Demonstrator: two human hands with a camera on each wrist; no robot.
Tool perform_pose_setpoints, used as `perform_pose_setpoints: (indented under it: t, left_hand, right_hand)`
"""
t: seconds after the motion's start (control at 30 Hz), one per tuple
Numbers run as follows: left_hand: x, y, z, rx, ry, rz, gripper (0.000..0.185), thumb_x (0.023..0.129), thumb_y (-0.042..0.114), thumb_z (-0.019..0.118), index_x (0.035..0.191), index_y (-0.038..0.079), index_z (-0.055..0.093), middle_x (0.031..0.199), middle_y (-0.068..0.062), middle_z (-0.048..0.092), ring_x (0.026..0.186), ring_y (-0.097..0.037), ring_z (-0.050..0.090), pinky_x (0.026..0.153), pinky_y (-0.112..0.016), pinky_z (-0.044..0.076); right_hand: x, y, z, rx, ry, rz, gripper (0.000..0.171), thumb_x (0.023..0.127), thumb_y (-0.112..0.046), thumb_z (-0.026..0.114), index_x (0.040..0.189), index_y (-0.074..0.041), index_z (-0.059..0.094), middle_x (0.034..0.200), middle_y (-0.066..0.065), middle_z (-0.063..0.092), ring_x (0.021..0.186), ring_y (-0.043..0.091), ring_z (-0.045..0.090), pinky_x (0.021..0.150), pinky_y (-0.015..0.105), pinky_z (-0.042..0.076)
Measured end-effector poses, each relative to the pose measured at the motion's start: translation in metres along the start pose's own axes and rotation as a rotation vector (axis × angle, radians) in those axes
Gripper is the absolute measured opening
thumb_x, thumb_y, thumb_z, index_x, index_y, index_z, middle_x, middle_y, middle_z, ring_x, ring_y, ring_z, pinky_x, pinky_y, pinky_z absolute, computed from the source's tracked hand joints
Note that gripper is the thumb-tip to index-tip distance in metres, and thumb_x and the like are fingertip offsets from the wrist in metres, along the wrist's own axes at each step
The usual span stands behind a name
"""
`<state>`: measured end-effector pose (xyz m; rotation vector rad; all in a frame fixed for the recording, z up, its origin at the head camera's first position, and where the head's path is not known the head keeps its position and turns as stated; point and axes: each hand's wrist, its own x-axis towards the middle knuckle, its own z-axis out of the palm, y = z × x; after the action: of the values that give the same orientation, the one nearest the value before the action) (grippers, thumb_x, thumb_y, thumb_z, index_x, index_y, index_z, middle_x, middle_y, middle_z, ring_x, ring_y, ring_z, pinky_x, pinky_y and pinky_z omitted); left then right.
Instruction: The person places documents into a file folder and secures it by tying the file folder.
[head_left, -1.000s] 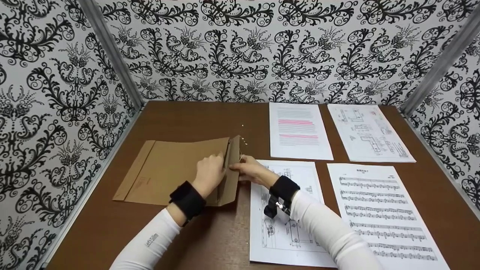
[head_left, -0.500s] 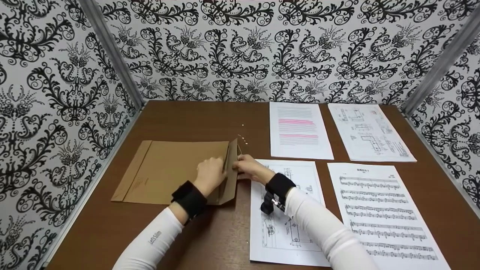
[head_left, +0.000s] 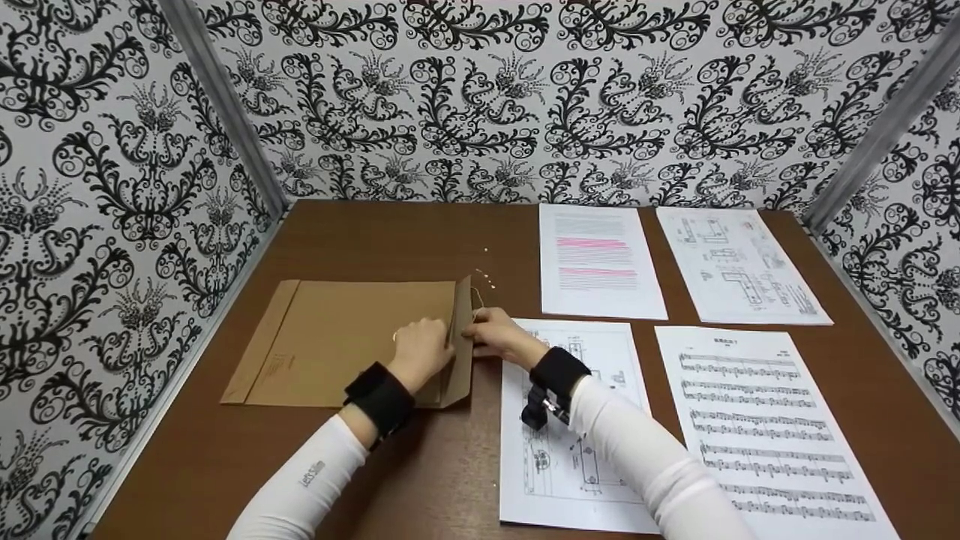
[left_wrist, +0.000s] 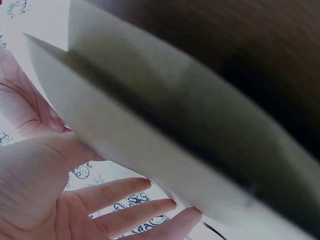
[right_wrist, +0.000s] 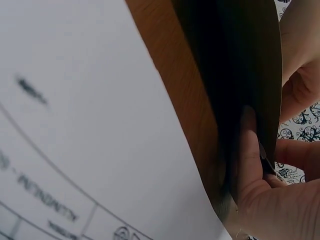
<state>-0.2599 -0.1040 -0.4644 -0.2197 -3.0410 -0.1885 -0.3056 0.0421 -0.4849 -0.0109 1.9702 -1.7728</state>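
Brown wooden table (head_left: 390,240), smooth and matt: it is lying walled on three sides by panels papered in black-and-white scrollwork (head_left: 480,97), with open board showing behind the envelope and along the near left edge.

Kraft paper envelope (head_left: 352,337), large, flat, rectangular: it is lying on the left half of the table, its left edge near the left wall, its right edge just beside the drawing sheet. Its flap (head_left: 463,341) is standing up along the right edge, nearly upright.

My left hand (head_left: 420,351): it is resting on the envelope at the foot of the flap, fingers fairly straight and loosely spread in the left wrist view (left_wrist: 125,200), pressing against the flap's inner face rather than closing round it.

My right hand (head_left: 496,336): it is meeting the flap from the outer side, fingers bent, thumb (right_wrist: 250,160) lying along the flap's edge so that I am pinching the flap.

Technical drawing sheet (head_left: 592,420), white printer paper: it is lying under my right forearm, its near edge reaching the table's front.

Sheet music page (head_left: 772,420): it is lying to the right of the drawing, apart from it.

Text page with pink highlighting (head_left: 596,259) and second drawing sheet (head_left: 739,266): both are lying side by side at the back, near the rear wall
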Motion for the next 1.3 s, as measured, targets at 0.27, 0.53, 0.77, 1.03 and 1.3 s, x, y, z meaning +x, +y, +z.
perform_pose_setpoints:
  t: [0.27,0.53,0.77,1.03,1.3]
  left_hand:
    - [0.001,0.000,0.002,0.006,-0.006,-0.003,0.020,0.088,0.021,0.074,0.085,0.002,0.073,0.090,-0.019,0.077,0.078,-0.038,0.075,0.060,-0.052,0.060]
    - [-0.001,-0.002,0.002,-0.010,-0.006,0.002,0.025,0.092,0.025,0.072,0.084,0.001,0.073,0.092,-0.020,0.076,0.082,-0.040,0.075,0.067,-0.054,0.061]
    - [-0.005,-0.004,0.002,-0.027,0.024,0.020,0.030,0.093,0.031,0.073,0.088,0.001,0.074,0.093,-0.019,0.076,0.083,-0.040,0.074,0.070,-0.053,0.061]
    - [-0.017,-0.002,-0.003,-0.051,0.080,0.079,0.028,0.092,0.030,0.074,0.086,0.002,0.071,0.088,-0.019,0.075,0.079,-0.039,0.074,0.069,-0.051,0.058]
    - [-0.031,0.004,-0.011,-0.137,0.164,0.198,0.018,0.091,0.021,0.076,0.080,0.008,0.069,0.077,-0.014,0.073,0.068,-0.033,0.071,0.055,-0.046,0.055]
  right_hand:
    - [-0.006,-0.002,-0.003,0.033,-0.019,0.020,0.040,0.099,-0.003,0.057,0.138,0.007,0.051,0.096,0.004,0.065,0.085,0.013,0.070,0.082,0.033,0.064]
    - [-0.009,-0.001,-0.006,0.092,-0.058,0.018,0.022,0.100,-0.004,0.058,0.120,0.004,0.058,0.093,0.002,0.065,0.085,0.015,0.072,0.080,0.034,0.065]
    - [-0.020,0.001,-0.016,0.076,-0.095,0.019,0.038,0.102,-0.008,0.059,0.136,0.007,0.056,0.104,0.009,0.068,0.080,0.014,0.073,0.077,0.030,0.064]
    - [-0.040,-0.002,-0.034,0.008,-0.125,-0.004,0.046,0.103,-0.010,0.057,0.144,0.009,0.049,0.133,0.033,0.062,0.085,0.013,0.073,0.081,0.027,0.063]
    - [-0.060,0.000,-0.058,-0.025,-0.143,-0.044,0.048,0.105,-0.010,0.054,0.146,0.013,0.044,0.141,0.034,0.056,0.103,0.022,0.073,0.094,0.036,0.061]
